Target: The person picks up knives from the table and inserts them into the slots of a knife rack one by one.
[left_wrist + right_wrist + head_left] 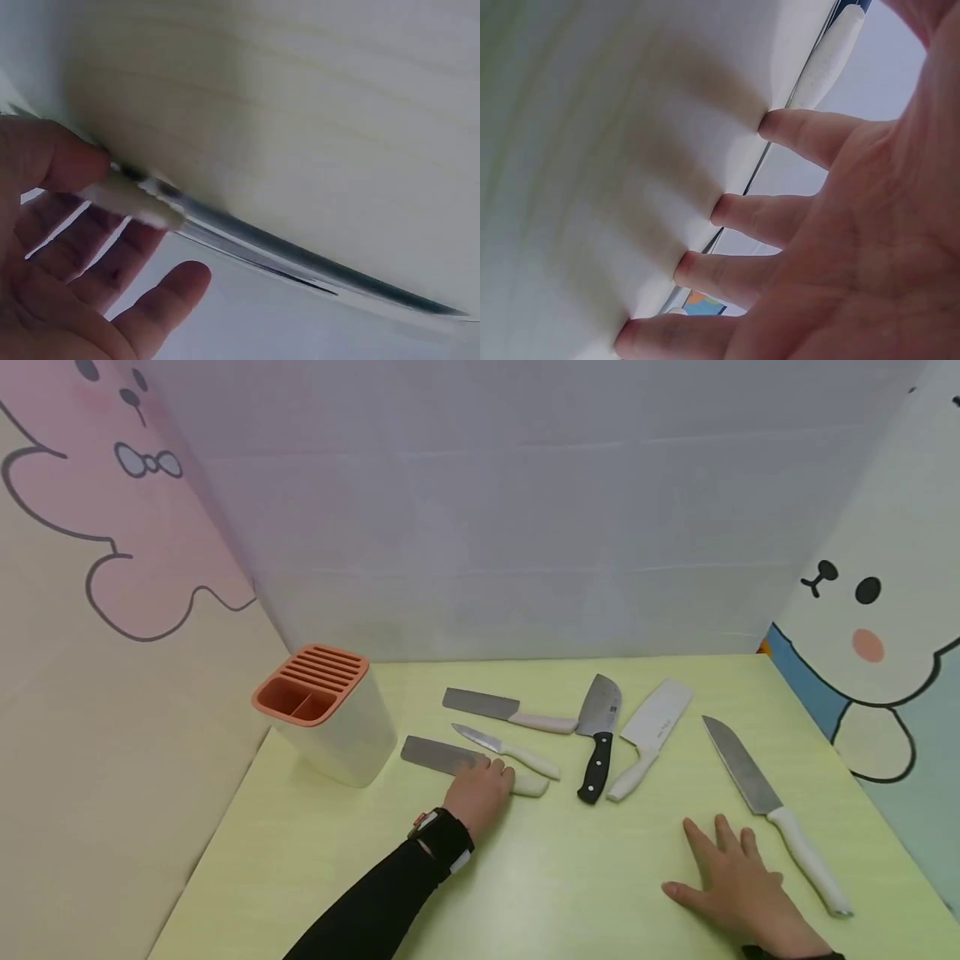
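Observation:
My left hand [482, 795] pinches the pale handle [133, 201] of a rectangular-bladed knife [433, 753] between thumb and fingers. Its blade points left, low over the table. Just beyond lies a small paring knife [532, 763], its tip to the left. My right hand [738, 889] is spread out, fingertips [722, 208] touching the tabletop. Beside it on the right rests a large chef's knife [742, 768] with a white handle, blade pointing away from me. In the left wrist view, the blade [255, 244] shows edge-on, extending to the right.
A knife holder [352, 735] with an orange slotted top stands at the left. Another rectangular-bladed knife [480, 702], a black-handled knife [597, 764] and a white cleaver [658, 717] lie across the yellow table [570, 877]. A pale cloth wall [480, 552] closes the back.

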Demonstrator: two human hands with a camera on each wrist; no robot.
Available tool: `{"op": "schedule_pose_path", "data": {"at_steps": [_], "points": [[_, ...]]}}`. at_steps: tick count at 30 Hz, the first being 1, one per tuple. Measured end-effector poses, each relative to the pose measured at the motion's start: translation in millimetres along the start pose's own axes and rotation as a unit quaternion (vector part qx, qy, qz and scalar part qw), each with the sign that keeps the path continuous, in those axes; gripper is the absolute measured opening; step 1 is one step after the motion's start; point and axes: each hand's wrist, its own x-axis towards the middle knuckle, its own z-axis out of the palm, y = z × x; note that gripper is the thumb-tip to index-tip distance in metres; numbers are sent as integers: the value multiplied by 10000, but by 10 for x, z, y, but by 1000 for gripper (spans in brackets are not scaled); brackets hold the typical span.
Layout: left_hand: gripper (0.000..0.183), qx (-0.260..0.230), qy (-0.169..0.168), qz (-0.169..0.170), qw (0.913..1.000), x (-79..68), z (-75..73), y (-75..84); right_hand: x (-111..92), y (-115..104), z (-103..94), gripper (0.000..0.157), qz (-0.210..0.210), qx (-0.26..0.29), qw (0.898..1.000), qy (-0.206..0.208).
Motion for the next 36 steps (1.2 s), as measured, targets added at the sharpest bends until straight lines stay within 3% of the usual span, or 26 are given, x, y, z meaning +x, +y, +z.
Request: {"op": "schedule_pose_path", "data": {"at_steps": [6,14,18,23,28,32,36], "points": [[4,-39,223,240,9995,-44,3,28,0,1,4,105,3,-2,10000,4],[13,-278,795,510,9951,-207,-120,105,4,-8,-6,100,-98,1,10000,-3],[16,-609,1148,651,9894,-273,-209,146,1,-97,-62,90,-434,305,9985,152],[19,-986,1532,732,9805,-331,-308,182,26,-406,-227,77,-1060,966,9891,322],[22,-1486,1782,780,9696,-386,-446,224,148,-717,-330,66,-1754,1909,9647,466],[25,-1824,1894,820,9613,-416,-643,275,272,-892,-309,57,-2270,2942,9274,428],[26,-1818,2081,889,9570,-452,-815,323,323,-1030,-255,51,-2728,3505,8938,624]]}}
